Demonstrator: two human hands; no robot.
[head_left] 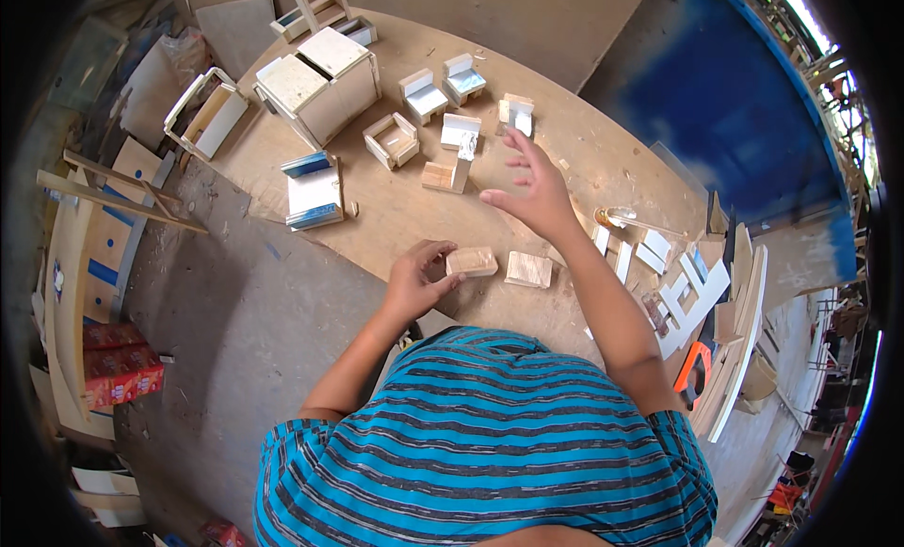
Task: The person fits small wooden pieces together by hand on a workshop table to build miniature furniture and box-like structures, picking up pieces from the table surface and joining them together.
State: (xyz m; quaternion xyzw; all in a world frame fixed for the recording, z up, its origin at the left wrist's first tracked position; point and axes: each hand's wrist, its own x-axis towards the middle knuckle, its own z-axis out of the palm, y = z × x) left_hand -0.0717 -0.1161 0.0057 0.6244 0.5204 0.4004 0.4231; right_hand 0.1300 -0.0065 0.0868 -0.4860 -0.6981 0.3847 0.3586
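My left hand (414, 281) has its thumb and fingers closed around the left end of a small wooden block (473, 262) near the table's front edge. A second block (529, 270) of similar size lies just right of it. Farther out, my right hand (541, 187) hovers open above the table with its fingers spread. Around its fingertips are small chair-like pieces: one with a pale back (516, 112), another (461, 133), and an L-shaped wooden piece (446, 175) with an upright panel. Whether the fingertips touch any of them I cannot tell.
Left on the table (377, 222) stand a white cabinet-like box (325, 86), an open wooden frame box (391, 140) and a blue-and-white piece (314, 191). A glass jar (614, 217), white cut-out panels (683, 307) and an orange-handled saw (694, 373) lie right.
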